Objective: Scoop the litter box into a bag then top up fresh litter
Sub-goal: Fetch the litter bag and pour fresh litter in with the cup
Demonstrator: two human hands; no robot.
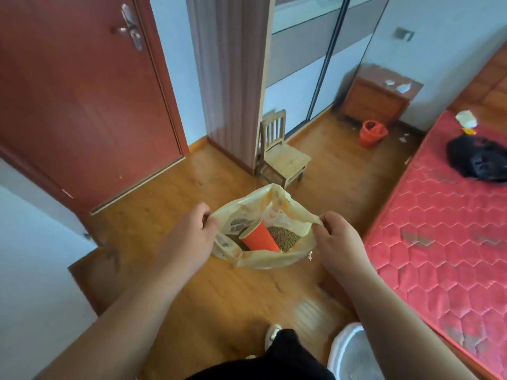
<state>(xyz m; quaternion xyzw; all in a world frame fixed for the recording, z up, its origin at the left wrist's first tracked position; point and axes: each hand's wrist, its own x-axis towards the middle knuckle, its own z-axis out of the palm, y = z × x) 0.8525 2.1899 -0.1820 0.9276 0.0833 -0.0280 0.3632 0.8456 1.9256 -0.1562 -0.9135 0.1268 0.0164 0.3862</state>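
Head view: both hands, left [189, 229] and right [337, 237], pinched opposite rims of open litter bag [263, 259] held above the floor [208, 297]; orange cup [259, 238] sat inside on pellets [282, 238].

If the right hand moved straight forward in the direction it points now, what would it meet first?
The bag: the right hand pinches its rim. Beyond, the line seems to lead toward the small wooden chair, though depth is unclear.

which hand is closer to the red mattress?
Right. The right hand pinches the bag rim on the side facing the red mattress; the left hand holds the opposite rim, across the bag from it.
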